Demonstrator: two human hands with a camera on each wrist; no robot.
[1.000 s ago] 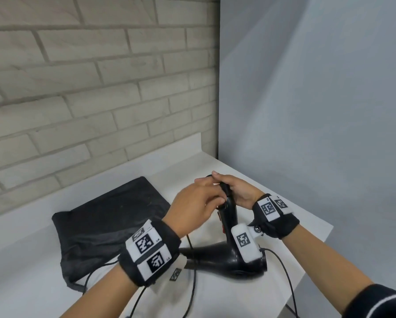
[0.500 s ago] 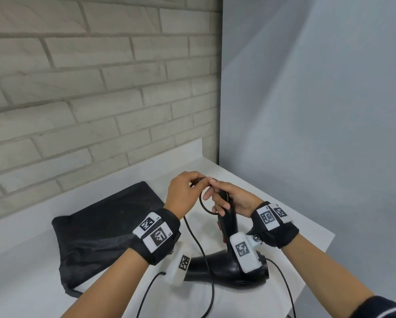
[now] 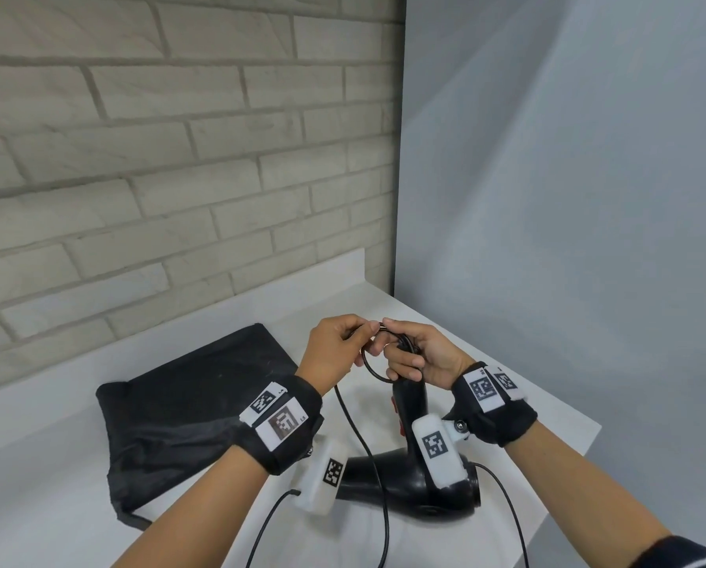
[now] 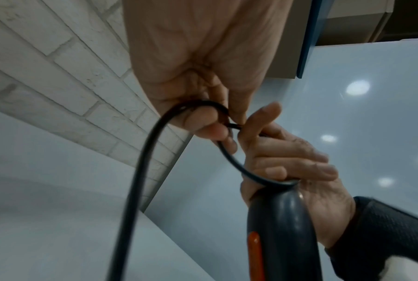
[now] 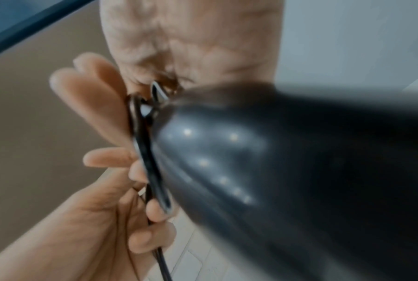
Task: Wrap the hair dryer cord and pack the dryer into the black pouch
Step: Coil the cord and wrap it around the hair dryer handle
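The right hand (image 3: 420, 356) has its grip curled round the top end of the hair dryer (image 3: 410, 477) handle, fingers folded over a small loop of the black cord (image 3: 363, 436) pressed against that end. Below this grip the handle runs down to the dryer's barrel, which rests on the white worktop (image 3: 556, 407) with its nozzle pointing toward the left arm. An orange switch (image 4: 253, 252) shows on the handle just under the right grip.

The left hand (image 3: 334, 348) meets the right one at the handle top, fingertips touching. Its grip pinches the cord between thumb and curled fingers (image 4: 210, 125), right beside the loop. From this pinch the cord arcs over the fingers, then hangs loose below the left wrist, crosses in front of the dryer barrel and trails off toward the near edge of the worktop.

The black pouch (image 3: 191, 403) lies flat on the worktop to the left of both grips, apart from the dryer, under and beyond the left wrist
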